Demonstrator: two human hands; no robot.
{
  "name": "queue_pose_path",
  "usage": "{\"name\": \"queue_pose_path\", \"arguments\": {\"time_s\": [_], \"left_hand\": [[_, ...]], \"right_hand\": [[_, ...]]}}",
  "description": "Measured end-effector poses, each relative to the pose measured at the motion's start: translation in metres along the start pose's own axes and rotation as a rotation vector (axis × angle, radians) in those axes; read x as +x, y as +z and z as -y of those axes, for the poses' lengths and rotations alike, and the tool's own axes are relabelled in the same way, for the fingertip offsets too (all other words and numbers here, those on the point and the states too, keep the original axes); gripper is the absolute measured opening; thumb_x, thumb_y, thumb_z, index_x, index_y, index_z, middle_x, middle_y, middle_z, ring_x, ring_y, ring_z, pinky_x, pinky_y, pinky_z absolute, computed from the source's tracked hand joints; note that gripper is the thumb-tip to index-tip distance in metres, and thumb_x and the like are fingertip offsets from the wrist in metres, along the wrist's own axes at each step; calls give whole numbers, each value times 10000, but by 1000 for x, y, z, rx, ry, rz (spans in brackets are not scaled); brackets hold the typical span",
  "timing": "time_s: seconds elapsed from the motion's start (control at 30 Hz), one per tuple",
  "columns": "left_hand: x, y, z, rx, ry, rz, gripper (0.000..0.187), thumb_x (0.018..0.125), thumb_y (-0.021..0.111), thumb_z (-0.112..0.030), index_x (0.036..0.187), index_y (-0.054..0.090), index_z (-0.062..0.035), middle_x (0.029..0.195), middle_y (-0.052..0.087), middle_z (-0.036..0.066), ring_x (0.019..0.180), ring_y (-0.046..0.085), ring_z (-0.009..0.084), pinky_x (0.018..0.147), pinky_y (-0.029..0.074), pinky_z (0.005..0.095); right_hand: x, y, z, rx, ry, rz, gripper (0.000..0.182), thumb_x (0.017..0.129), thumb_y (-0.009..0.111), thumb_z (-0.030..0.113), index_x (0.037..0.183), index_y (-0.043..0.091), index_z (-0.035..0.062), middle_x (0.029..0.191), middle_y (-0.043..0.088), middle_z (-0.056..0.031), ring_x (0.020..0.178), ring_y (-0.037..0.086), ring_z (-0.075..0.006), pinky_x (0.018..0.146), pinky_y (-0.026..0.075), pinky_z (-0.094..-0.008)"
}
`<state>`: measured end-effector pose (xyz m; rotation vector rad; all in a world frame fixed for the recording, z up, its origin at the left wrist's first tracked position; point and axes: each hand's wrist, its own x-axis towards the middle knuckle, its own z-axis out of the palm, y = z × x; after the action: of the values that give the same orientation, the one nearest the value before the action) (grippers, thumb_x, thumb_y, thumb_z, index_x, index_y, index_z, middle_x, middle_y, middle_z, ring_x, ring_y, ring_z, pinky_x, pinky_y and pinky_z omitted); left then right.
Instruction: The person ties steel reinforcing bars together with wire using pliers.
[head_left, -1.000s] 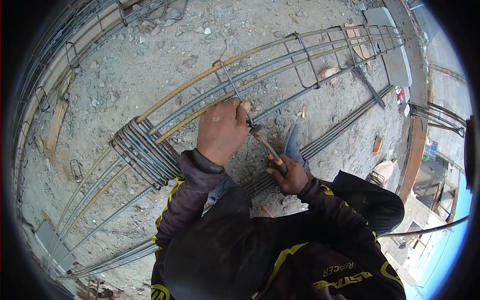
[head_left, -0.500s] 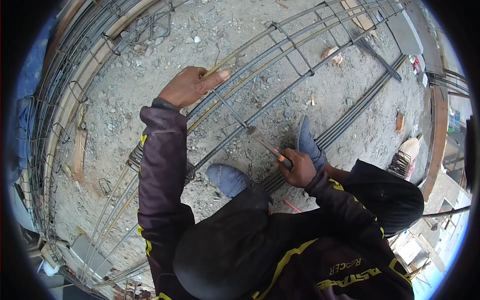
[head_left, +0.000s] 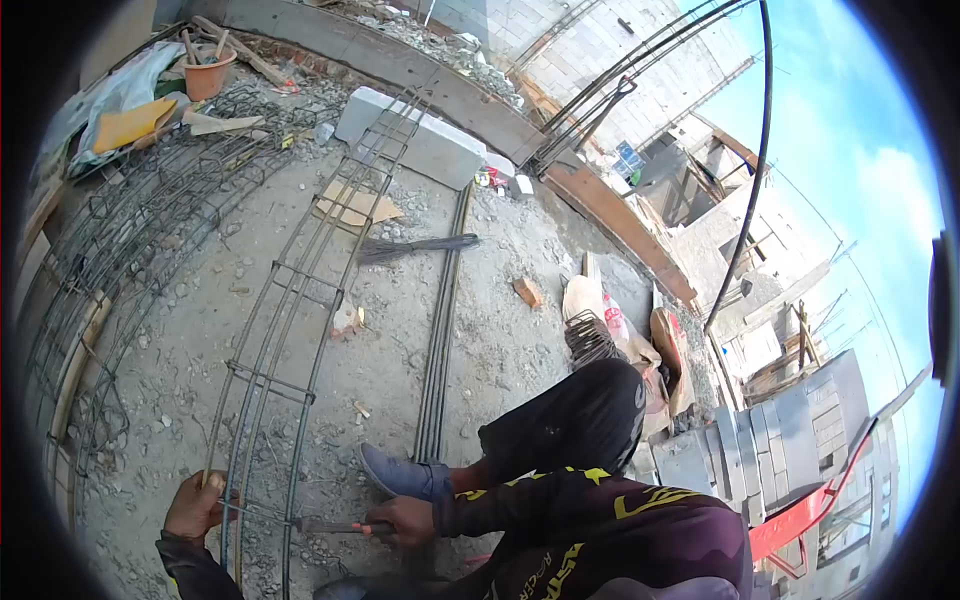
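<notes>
My left hand (head_left: 195,506) is closed around an outer bar of a long rebar cage (head_left: 271,380), its thumb along the bar. The cage stretches away from me over the ground, with square stirrups across its bars. In my right hand (head_left: 407,520) is a pair of pincers (head_left: 338,526) with orange-and-black handles. Their head points left and meets the near side bar of the cage beside a stirrup. Whether the jaws grip a tie wire there is too small to tell. My shoe (head_left: 405,472) rests on the ground right of the cage.
Loose straight bars (head_left: 437,350) lie right of the cage, with a bundle of thin wire (head_left: 418,247) across them. More cages (head_left: 130,240) are piled at left. A stack of stirrups (head_left: 592,340), a brick piece (head_left: 528,292) and a pale block (head_left: 410,135) stand farther off.
My view has swung up and to the right, showing more of the site. Both hands keep their holds, and the pincers' head stays at the cage's side bar.
</notes>
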<state>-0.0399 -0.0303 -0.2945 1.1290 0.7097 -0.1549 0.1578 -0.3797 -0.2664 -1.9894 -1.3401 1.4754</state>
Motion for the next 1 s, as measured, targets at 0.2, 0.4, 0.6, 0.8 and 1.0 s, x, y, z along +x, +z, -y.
{"name": "queue_pose_path", "arguments": {"time_s": [0.2,0.4,0.6,0.8,1.0], "left_hand": [[9,-15,3,44,-47,80,904,825,659,-647,1304,470,96,1088,629,210,866,697,328,773,600,464],[4,-11,-2,94,-38,93,1061,760,640,-766,1339,449,102,1115,635,239,736,709,330,659,587,378],[0,-6,-4,145,14,53,1020,777,619,-765,1309,487,95,1055,683,199,612,658,236,569,546,329],[10,-10,5,220,28,80,937,806,610,-733,1281,533,70,1027,702,167,563,607,192,541,518,328],[10,-7,-2,277,-9,70,902,812,609,-703,1290,548,60,1034,702,147,603,613,207,563,518,352]], "right_hand": [[14,21,-35,-14,-252,-152,334,875,665,276,1080,573,28,872,627,-227,837,619,-438,707,466,-492],[13,17,-34,-10,-313,-133,331,910,646,317,1083,570,45,851,617,-217,818,616,-431,699,464,-491],[8,15,-28,-47,-248,-119,338,922,639,315,1113,580,42,880,632,-190,832,630,-391,704,475,-464],[-14,14,-18,239,-95,87,411,899,678,323,1153,580,15,887,626,-137,830,655,-265,734,493,-420],[-41,-18,34,1183,352,552,448,797,762,255,1130,522,76,627,549,2,540,579,-135,395,478,-320]]}}
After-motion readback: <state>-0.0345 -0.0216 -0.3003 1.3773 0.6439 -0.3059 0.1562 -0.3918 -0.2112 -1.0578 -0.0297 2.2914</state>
